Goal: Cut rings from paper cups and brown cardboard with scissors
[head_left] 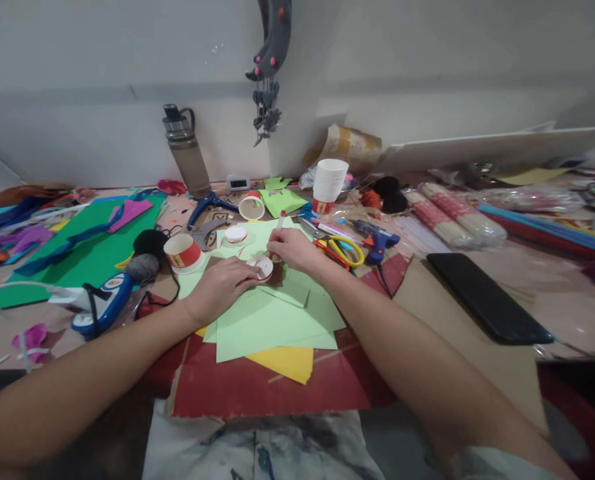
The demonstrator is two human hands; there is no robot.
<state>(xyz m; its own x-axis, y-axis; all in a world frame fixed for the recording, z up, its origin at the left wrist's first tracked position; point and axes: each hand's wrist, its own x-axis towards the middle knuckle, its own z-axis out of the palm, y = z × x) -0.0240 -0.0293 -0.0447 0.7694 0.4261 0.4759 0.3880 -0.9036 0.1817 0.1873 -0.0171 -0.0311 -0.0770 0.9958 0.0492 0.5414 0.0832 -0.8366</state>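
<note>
My left hand (225,285) presses its fingertips on a white round cut-off cup bottom (264,268), steadying it on the light green paper (247,330). In my right hand (292,248) is a pen (280,223), gripped upright with its red end up and its lower end close to the disc's right edge. The pen's tip is hidden by my fingers. Just behind lies a second white cup bottom (236,235). To the left of it a red and white paper cup piece (183,253) stands, and another cup piece (252,206) lies farther back.
Yellow-handled scissors (347,251) and a blue glue gun (377,241) lie to the right, near a black phone (488,297). Stacked paper cups (329,183) and a bottle (187,153) stand at the back. Green sheets (94,257) and yarn (144,267) are left.
</note>
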